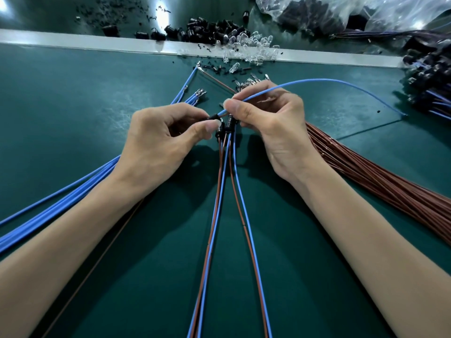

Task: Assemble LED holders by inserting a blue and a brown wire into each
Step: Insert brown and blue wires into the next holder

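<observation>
Both hands meet above the green mat (73,118): the left hand (156,140) pinches a black LED holder (216,117), the right hand (273,123) pinches a blue wire (329,81) whose end meets this holder.

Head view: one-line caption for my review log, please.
Left hand holds a black LED holder; right hand pinches a blue wire entering it.

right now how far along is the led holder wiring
Done: two wired holders between the hands, blue and brown wires in. In hand: the left hand pinches a holder, the right hand pinches a blue wire at it. Left: a brown one from the brown bundle, then the blue bundle and holder pile.
</observation>
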The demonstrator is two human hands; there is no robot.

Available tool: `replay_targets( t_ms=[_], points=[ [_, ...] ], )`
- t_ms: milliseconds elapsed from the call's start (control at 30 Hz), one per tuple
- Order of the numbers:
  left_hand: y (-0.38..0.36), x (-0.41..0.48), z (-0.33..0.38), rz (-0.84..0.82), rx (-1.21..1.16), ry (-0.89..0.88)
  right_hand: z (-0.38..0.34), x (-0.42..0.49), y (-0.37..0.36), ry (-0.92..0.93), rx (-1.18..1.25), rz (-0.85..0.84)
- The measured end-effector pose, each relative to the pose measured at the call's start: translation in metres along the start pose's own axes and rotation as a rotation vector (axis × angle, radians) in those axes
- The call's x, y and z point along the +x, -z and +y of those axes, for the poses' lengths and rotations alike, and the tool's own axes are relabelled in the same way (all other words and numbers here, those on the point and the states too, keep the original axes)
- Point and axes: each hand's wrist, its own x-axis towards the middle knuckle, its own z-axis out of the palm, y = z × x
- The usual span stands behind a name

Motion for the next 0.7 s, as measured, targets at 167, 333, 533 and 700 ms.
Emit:
replay_targets(
  t_ms=[167, 333, 533, 700],
  points=[
    [0.0011, 0.0009, -0.0018, 0.033, -0.037, -0.001, 0.0016, -0.001, -0.0019, 0.023, -0.091, 0.049],
    [0.0002, 0.0009, -0.0025, 0.045, -0.083, 0.007, 0.0015, -0.0006, -0.0013, -0.004, -0.063, 0.053],
    [0.0006, -0.0006, -0.0008, 0.031, -0.065, -0.015, 0.0004, -0.001, 0.0001, -0.034, -0.043, 0.007],
    [0.0007, -0.0009, -0.001, 0.023, -0.06, -0.02, -0.0007, -0.0022, -0.0008, -0.019, -0.035, 0.023]
  ],
)
